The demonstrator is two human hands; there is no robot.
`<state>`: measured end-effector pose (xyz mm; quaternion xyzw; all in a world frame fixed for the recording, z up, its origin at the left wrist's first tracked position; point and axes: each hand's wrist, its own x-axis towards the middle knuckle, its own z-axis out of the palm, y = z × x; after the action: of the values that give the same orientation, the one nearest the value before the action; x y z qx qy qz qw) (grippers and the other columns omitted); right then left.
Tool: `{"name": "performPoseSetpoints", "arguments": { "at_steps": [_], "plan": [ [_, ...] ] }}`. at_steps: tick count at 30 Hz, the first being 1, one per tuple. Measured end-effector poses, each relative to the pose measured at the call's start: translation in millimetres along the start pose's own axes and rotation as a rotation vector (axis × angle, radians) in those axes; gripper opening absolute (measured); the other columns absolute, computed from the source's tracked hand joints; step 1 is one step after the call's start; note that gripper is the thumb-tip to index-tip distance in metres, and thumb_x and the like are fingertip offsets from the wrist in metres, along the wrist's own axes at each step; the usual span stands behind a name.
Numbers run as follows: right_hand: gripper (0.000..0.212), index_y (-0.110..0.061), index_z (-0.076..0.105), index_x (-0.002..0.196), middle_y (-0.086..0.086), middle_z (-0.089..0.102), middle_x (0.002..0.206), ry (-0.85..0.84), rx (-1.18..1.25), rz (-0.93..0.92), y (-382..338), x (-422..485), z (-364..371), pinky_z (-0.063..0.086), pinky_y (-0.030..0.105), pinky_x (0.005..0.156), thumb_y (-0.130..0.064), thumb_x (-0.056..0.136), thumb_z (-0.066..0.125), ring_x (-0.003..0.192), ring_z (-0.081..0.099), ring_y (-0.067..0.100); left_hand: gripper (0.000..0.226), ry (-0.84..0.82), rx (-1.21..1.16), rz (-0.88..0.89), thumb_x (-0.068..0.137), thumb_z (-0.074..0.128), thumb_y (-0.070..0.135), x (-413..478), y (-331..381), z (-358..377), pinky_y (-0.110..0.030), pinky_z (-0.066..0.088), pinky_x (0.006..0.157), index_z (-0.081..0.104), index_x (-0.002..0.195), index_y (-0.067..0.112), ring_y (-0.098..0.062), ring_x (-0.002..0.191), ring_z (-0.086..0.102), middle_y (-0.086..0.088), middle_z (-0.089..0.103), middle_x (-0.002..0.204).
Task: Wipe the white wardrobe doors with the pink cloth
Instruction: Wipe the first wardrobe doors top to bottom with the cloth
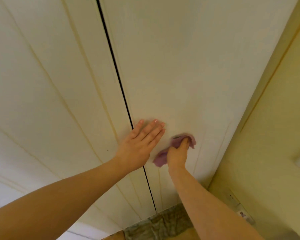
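Two bare forearms reach in from six and eight o'clock, the left forearm (42, 205) closest to the camera and the right forearm (206, 203) beside it. At its end the right hand (177, 153) has its fingers curled round the pink cloth (160, 157), which is bunched up and pressed against the lower part of the right door (180, 58). Ends of cloth stick out past the knuckles at one o'clock and beside the wrist at eight. At ten o'clock from the cloth, just beside it, the left hand (139, 146) lies flat, fingers straight and close together. Its palm covers the dark gap (114, 66) between the doors and its fingertips rest on the right door, likely to steady it.

Outward, the grooved left door (50, 84) fills the nine o'clock side, a yellow wall (275, 135) runs down at three, and a patch of floor (163, 224) shows at six.

Wiping of the right door looks under way, low down. By my judgement the next stroke calls for firm, even pressure, carrying the cloth up toward twelve o'clock over the bare door, with the left door to follow.
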<state>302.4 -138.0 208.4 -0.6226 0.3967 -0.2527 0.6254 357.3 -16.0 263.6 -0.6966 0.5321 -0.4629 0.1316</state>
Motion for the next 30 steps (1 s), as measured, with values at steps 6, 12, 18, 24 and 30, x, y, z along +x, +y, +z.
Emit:
{"name": "performPoseSetpoints", "arguments": {
  "at_steps": [6,12,18,24,30],
  "plan": [
    [0.049,-0.003,0.034,0.136,0.017,0.038,0.139,-0.009,-0.188,-0.171,-0.9,-27.0,-4.5,0.034,0.054,0.101,-0.009,0.09,0.05,0.124,0.038,0.036,0.05,-0.009,-0.1,0.038,0.09,0.032,0.013,19.6,22.0,4.2,-0.047,0.001,0.118,0.037,0.138,0.003,-0.028,0.137,0.028,-0.009,0.042,0.145],
    [0.065,-0.024,0.019,0.146,-0.002,0.041,0.128,0.025,-0.027,-0.014,3.3,27.2,-30.6,0.036,0.033,0.102,0.003,0.09,0.038,0.114,0.046,0.018,0.057,-0.09,-0.112,0.112,0.082,0.031,0.013,28.1,32.0,12.9,-0.048,-0.001,0.118,0.039,0.138,0.0,-0.03,0.136,0.028,-0.012,0.044,0.144],
    [0.051,-0.024,0.036,0.136,-0.006,0.048,0.12,0.068,-0.212,-0.182,27.8,34.2,-34.9,0.03,0.014,0.09,-0.002,0.09,0.045,0.107,0.046,0.004,0.056,-0.072,-0.119,0.116,0.082,0.031,0.011,41.3,36.2,23.0,-0.048,-0.002,0.118,0.036,0.137,0.0,-0.03,0.136,0.028,-0.011,0.043,0.144],
    [0.046,-0.001,0.032,0.134,0.019,0.041,0.132,0.153,-0.2,-0.024,-0.5,62.9,-72.1,0.035,0.055,0.098,-0.002,0.089,0.043,0.117,0.042,0.04,0.058,-0.128,-0.147,0.105,0.084,0.035,0.023,49.0,50.8,29.4,-0.048,0.002,0.117,0.045,0.137,0.003,-0.029,0.136,0.029,-0.01,0.044,0.144],
    [0.067,-0.021,0.015,0.148,0.008,0.041,0.138,0.057,-0.103,-0.007,21.0,66.9,-66.1,0.036,0.036,0.103,0.004,0.09,0.037,0.121,0.045,0.028,0.055,-0.122,-0.147,0.156,0.086,0.03,0.016,60.5,68.1,37.9,-0.048,0.0,0.118,0.035,0.139,0.002,-0.029,0.137,0.027,-0.01,0.042,0.145]
  ]
}}
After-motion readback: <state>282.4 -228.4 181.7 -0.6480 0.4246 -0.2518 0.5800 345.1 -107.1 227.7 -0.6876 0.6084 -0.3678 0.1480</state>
